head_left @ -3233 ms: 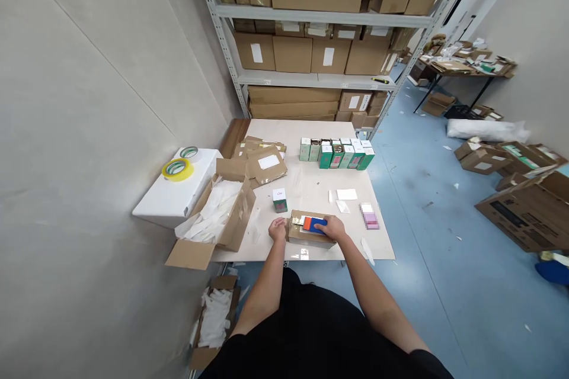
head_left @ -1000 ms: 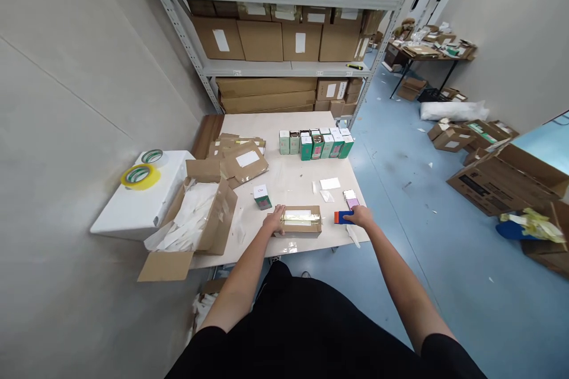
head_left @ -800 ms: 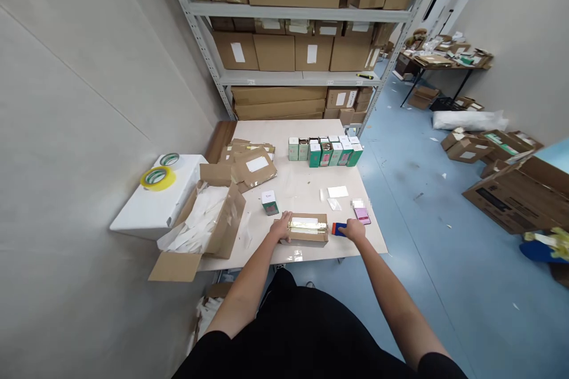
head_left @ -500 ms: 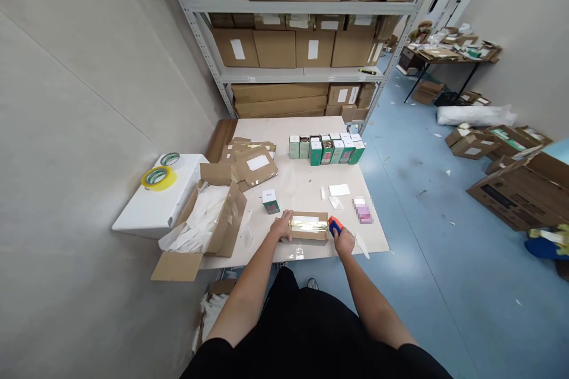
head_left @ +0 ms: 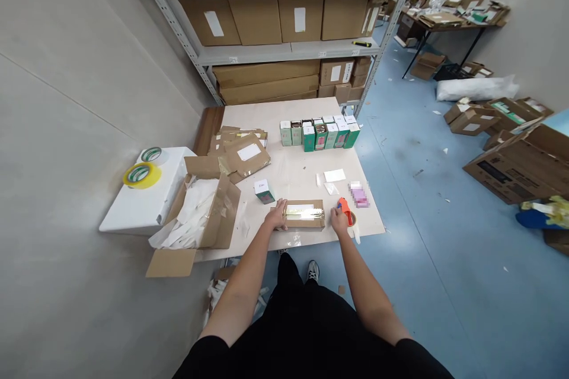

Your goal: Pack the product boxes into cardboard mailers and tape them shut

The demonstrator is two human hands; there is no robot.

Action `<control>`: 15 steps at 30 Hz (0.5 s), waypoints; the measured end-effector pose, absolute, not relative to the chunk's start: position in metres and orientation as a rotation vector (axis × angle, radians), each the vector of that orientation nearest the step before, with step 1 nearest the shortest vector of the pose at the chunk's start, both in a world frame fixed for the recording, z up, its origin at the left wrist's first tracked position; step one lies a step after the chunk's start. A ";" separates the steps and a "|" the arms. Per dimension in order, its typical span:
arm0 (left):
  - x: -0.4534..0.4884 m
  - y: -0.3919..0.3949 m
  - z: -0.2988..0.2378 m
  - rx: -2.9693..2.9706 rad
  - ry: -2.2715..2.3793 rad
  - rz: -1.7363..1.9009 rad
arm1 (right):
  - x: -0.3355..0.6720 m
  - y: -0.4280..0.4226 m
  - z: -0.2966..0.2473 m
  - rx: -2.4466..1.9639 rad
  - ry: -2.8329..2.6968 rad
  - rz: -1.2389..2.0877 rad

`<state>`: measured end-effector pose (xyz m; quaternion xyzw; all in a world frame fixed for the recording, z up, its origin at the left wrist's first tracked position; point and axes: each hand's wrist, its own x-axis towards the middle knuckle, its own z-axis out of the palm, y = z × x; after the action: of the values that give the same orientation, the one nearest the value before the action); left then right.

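A small cardboard box (head_left: 304, 222) lies near the table's front edge, with shiny clear tape running along its top over a white label. My left hand (head_left: 278, 215) grips the box's left end, thumb and fingers around the corner. Just right of the box, apart from it, my right hand (head_left: 339, 222) is closed on an orange and blue tape dispenser (head_left: 345, 209). A tape roll shows at the dispenser's right side. Behind my left hand stands a small green and white box (head_left: 264, 191).
Several green and white boxes (head_left: 331, 135) stand in rows at the table's back right. Flattened cardboard mailers (head_left: 247, 155) lie at the left, beside an open carton (head_left: 227, 213) of white paper. Yellow tape (head_left: 151, 175) sits on a white box. Shelving (head_left: 267, 54) rises behind.
My right hand has moved the tape dispenser off the box's right end and turned it, so its orange side and roll show. My left hand stays at the box. The view has tipped downward.
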<state>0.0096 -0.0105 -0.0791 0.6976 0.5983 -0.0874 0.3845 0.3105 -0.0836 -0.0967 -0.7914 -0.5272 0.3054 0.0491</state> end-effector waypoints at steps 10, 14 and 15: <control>0.015 -0.026 -0.085 1.692 1.604 0.002 | 0.276 -0.069 -0.096 -2.306 -1.627 1.155; 0.021 -0.041 -0.099 1.450 1.960 0.170 | 0.282 -0.065 -0.095 -2.315 -1.642 1.168; 0.021 -0.043 -0.102 1.403 1.980 0.157 | 0.282 -0.065 -0.094 -2.321 -1.640 1.165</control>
<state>0.0212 -0.0434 -0.1020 0.5409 0.7635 0.0606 0.3477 0.2815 -0.0653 -0.0943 -0.7552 -0.5336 0.3791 0.0347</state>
